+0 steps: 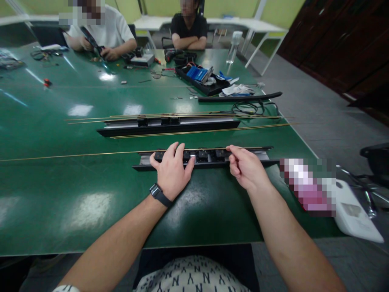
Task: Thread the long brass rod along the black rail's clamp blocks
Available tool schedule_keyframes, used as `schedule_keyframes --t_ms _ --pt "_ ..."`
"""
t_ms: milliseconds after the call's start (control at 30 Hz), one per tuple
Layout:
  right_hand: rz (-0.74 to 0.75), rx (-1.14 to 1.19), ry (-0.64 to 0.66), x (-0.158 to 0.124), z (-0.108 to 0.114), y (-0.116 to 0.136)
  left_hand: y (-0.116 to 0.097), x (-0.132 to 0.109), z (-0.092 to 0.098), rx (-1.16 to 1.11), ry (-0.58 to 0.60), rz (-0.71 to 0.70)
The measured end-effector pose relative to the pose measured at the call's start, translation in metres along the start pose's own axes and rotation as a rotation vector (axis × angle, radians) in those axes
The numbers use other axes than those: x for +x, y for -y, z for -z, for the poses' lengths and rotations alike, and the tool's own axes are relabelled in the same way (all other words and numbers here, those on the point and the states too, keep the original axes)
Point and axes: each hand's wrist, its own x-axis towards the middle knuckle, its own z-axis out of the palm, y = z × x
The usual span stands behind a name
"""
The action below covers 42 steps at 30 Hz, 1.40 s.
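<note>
A person's two bare hands work over a long black rail [209, 165] lying crosswise on a green table [91, 182], near its front edge. The left hand [174, 169], with a black watch [160, 195] at the wrist, spreads over the left half of the rail, fingers apart and bent, its tips resting on or close to the dark blocks [203, 155] inside. The right hand [245, 165] is at the rail's right half, thumb and forefinger pinching a thin golden rod [75, 155], other fingers curled in. This rod runs along the rail's far side and reaches well past its left end. Beyond the rail lies a second rail [167, 130], with more thin rods [200, 132] beside it. Farther beyond the rail are white gloves [238, 90] and two seated people, one holding a dark tool [91, 39].
</note>
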Motion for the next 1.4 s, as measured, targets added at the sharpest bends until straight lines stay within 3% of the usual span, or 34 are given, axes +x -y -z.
schedule_keyframes --t_ms 933,1400 --pt "-0.005 0.010 -0.054 -0.0007 -0.0028 -0.0003 0.0024 -0.0004 -0.0022 -0.023 -0.035 -0.007" --pt "-0.011 -0.026 0.019 -0.0018 -0.0018 0.0003 0.0017 0.0001 -0.0015 -0.017 -0.012 0.010"
